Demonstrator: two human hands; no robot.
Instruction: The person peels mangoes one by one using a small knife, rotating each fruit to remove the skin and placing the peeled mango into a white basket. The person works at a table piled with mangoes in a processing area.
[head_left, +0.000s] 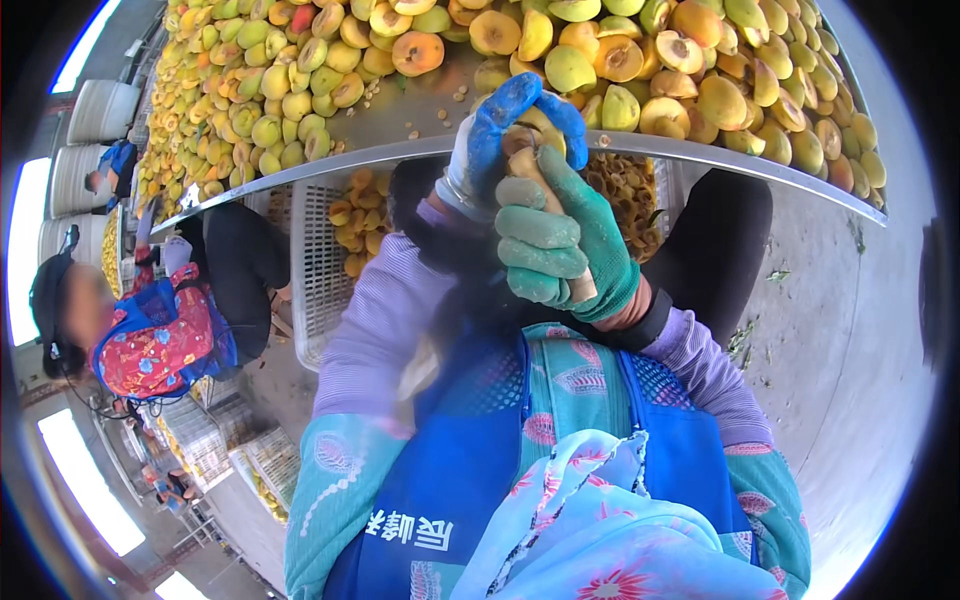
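My left hand (487, 135), in a blue-coated white glove, cups a yellow peach (552, 136) over the front edge of a metal table (390, 120). In a green glove, my right hand (559, 232) grips the pale wooden handle (534, 171) of a small hand tool. The tool's head is against the peach, and its working end is mostly hidden by fruit and fingers. Cut yellow peach halves (491, 34) lie heaped on the table just beyond both hands; some show brown pit cavities.
Below the table edge, a white plastic crate (304, 300) holds peach halves (360, 217). Brown pits or cut pieces (619, 195) lie between my legs. A co-worker (157, 330) sits at the left. More crates (262, 465) stand behind them; leaf scraps (742, 341) lie on the right floor.
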